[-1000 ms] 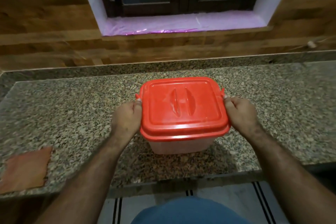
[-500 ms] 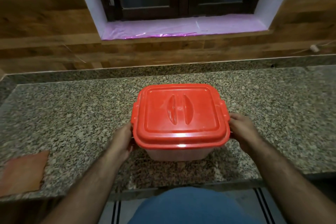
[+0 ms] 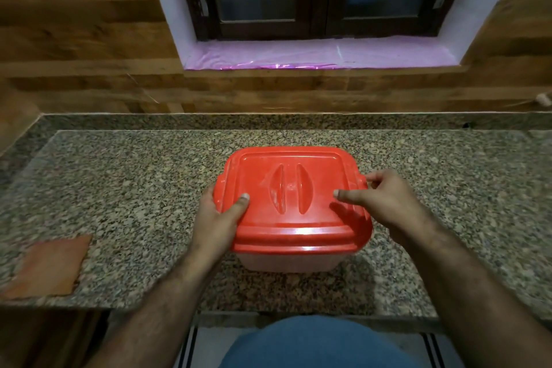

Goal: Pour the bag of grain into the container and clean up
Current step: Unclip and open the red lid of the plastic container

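Note:
A translucent container [image 3: 286, 261] with a red lid [image 3: 294, 197] stands near the front of the granite counter [image 3: 134, 188]. My left hand [image 3: 218, 218] grips the lid's left edge, thumb flat on top and fingers under the rim. My right hand [image 3: 388, 203] is at the lid's right side: the thumb presses on the top and the fingers pinch the small red tab at the right edge. The lid lies closed on the container. No bag of grain is in view.
A flat orange-brown square [image 3: 49, 266] lies at the counter's front left. Behind the counter is a wooden wall with a window sill [image 3: 313, 54] covered in pink film. The counter's front edge is close to my body.
Both hands have come up from the container's sides onto the lid, thumbs now on top. The right fingers have taken the right tab. The container has stayed in place.

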Demonstrator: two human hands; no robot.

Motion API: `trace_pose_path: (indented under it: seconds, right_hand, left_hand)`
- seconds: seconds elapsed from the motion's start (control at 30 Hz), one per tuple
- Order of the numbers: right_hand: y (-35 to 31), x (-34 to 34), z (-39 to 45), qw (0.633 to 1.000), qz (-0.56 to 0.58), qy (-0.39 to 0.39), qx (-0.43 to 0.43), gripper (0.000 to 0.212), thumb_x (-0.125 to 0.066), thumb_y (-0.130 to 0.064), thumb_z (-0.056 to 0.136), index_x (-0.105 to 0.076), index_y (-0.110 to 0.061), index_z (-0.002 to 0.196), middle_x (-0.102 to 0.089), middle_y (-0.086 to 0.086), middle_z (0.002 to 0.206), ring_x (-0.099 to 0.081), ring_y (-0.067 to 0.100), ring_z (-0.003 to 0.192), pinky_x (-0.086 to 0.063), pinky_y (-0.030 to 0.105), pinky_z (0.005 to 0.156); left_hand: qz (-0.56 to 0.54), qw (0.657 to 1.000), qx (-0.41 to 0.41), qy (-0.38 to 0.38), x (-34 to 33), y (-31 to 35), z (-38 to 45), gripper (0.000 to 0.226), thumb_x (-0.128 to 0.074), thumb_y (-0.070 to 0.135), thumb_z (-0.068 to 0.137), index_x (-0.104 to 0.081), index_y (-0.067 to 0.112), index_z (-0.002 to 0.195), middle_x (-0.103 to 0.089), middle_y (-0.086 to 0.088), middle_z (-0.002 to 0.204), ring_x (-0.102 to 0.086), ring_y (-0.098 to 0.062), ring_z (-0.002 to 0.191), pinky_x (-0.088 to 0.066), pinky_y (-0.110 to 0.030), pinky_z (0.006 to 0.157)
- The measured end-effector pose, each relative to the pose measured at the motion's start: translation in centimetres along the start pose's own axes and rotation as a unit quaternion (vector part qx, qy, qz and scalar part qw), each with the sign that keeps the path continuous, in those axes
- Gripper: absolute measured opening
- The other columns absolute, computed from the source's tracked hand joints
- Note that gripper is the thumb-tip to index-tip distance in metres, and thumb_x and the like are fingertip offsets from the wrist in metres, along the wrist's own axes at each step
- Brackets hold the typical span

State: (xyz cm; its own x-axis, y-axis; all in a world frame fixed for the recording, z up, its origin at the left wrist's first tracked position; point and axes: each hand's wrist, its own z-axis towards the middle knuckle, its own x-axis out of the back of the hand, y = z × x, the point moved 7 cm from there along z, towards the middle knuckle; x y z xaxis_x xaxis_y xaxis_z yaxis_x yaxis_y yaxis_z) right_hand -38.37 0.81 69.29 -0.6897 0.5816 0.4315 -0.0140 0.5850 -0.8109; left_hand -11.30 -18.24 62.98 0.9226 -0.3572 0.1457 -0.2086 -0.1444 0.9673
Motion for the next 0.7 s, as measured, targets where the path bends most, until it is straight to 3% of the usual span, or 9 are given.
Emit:
trace_pose_path:
  seconds: [0.03, 0.13, 0.33, 0.47, 0.57, 0.7]
  right_hand:
    - [0.0, 0.1, 0.1, 1.0, -0.025, -0.004, -0.012, 0.069, -0.097, -0.025, 0.073, -0.057, -0.006, 0.127, -0.063, 0.001, 0.101, -0.064, 0.013, 0.079, -0.05, 0.028, 0.057]
    - [0.5, -0.1, 0.6, 0.998, -0.031, -0.042, -0.043, 0.05, -0.095, -0.023, 0.076, -0.064, -0.004, 0.11, -0.075, 0.01, 0.102, -0.075, 0.016, 0.071, -0.053, 0.023, 0.046]
    - [-0.6, -0.4, 0.5, 0.998, 0.031, -0.045, -0.002, 0.047, -0.096, -0.009, 0.07, -0.067, -0.002, 0.106, -0.079, 0.014, 0.093, -0.081, 0.024, 0.067, -0.061, 0.03, 0.053]
    - [-3.6, 0.1, -0.9, 0.986, 0.133, -0.067, 0.079, 0.041, -0.092, 0.005, 0.069, -0.071, 0.002, 0.105, -0.08, 0.02, 0.095, -0.082, 0.034, 0.076, -0.067, 0.044, 0.064]
    - [-5.5, -0.3, -1.8, 0.965, 0.212, -0.103, 0.119, 0.038, -0.08, 0.018, 0.072, -0.073, 0.006, 0.107, -0.079, 0.027, 0.1, -0.079, 0.046, 0.09, -0.065, 0.06, 0.082]
    - [-8.0, 1.1, -2.4, 0.94, 0.281, -0.105, 0.162, 0.046, -0.075, 0.021, 0.07, -0.069, 0.009, 0.114, -0.078, 0.029, 0.105, -0.077, 0.04, 0.087, -0.066, 0.058, 0.082]
  left_hand:
    - [0.006, 1.0, 0.002, 0.003, 0.0, 0.0, 0.0, 0.068, -0.084, 0.048, 0.082, -0.057, 0.033, 0.142, -0.076, 0.005, 0.124, -0.076, -0.018, 0.109, -0.062, -0.049, 0.096]
    - [0.01, 1.0, 0.006, 0.006, 0.0, 0.2, -0.3, 0.058, -0.081, 0.036, 0.093, -0.055, 0.03, 0.145, -0.074, 0.005, 0.123, -0.075, -0.019, 0.109, -0.063, -0.046, 0.093]
    - [-0.034, 0.999, 0.012, 0.026, 0.4, 0.8, -0.8, 0.05, -0.075, 0.029, 0.098, -0.053, 0.027, 0.143, -0.071, 0.003, 0.125, -0.072, -0.018, 0.108, -0.061, -0.045, 0.096]
    - [-0.048, 0.998, 0.007, 0.033, 0.8, 1.2, -0.7, 0.062, -0.076, 0.033, 0.097, -0.05, 0.019, 0.152, -0.071, -0.005, 0.135, -0.074, -0.021, 0.111, -0.062, -0.046, 0.097]
    - [-0.05, 0.997, -0.008, 0.062, 1.2, 1.7, -1.1, 0.074, -0.072, 0.035, 0.101, -0.036, 0.018, 0.163, -0.057, -0.004, 0.153, -0.064, -0.021, 0.127, -0.057, -0.036, 0.097]
    - [-0.035, 0.986, -0.113, 0.113, 1.3, 5.1, -3.4, 0.064, -0.051, 0.049, 0.109, -0.029, 0.027, 0.165, -0.048, 0.002, 0.158, -0.061, -0.009, 0.124, -0.057, -0.018, 0.076]
